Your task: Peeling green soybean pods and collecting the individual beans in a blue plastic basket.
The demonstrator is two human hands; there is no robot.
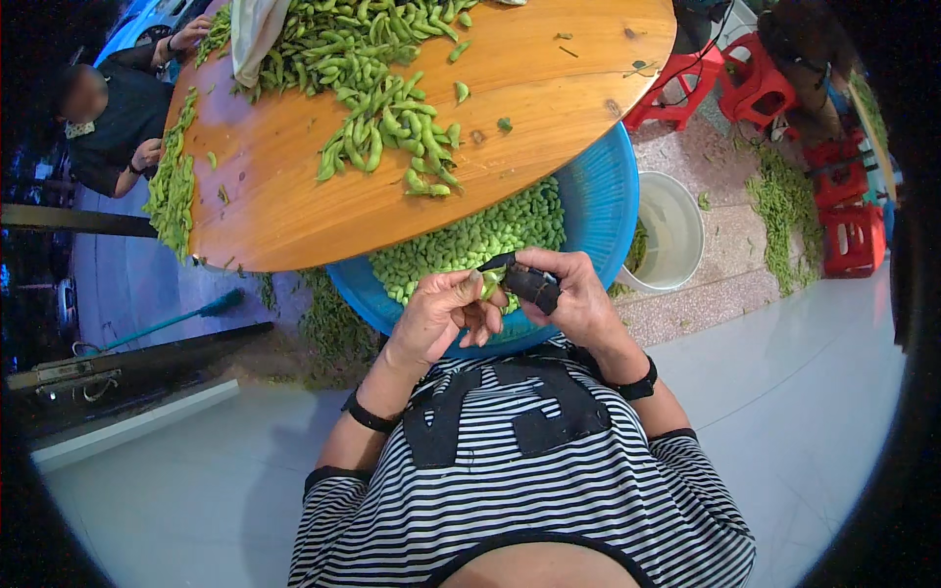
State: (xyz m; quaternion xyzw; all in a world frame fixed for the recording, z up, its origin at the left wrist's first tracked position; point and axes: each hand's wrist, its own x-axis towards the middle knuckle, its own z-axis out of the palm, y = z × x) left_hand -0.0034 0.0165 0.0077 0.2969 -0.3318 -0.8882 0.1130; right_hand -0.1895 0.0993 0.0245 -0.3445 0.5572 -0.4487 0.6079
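Observation:
Both my hands meet over a blue plastic basket that holds a heap of shelled green soybeans. A green soybean pod is pinched in the fingers of my left hand. My right hand, with black wrapping around some fingers, is at the pod's other end; whether it grips the pod or a tool is hard to tell. Beyond the hands, a pile of unshelled soybean pods lies on a wooden tabletop that overhangs the basket.
A white bucket stands right of the basket. Red plastic stools and scattered pods are on the floor farther right. At the far left, a person in dark clothes has both hands at the table edge. A teal-handled broom lies below them.

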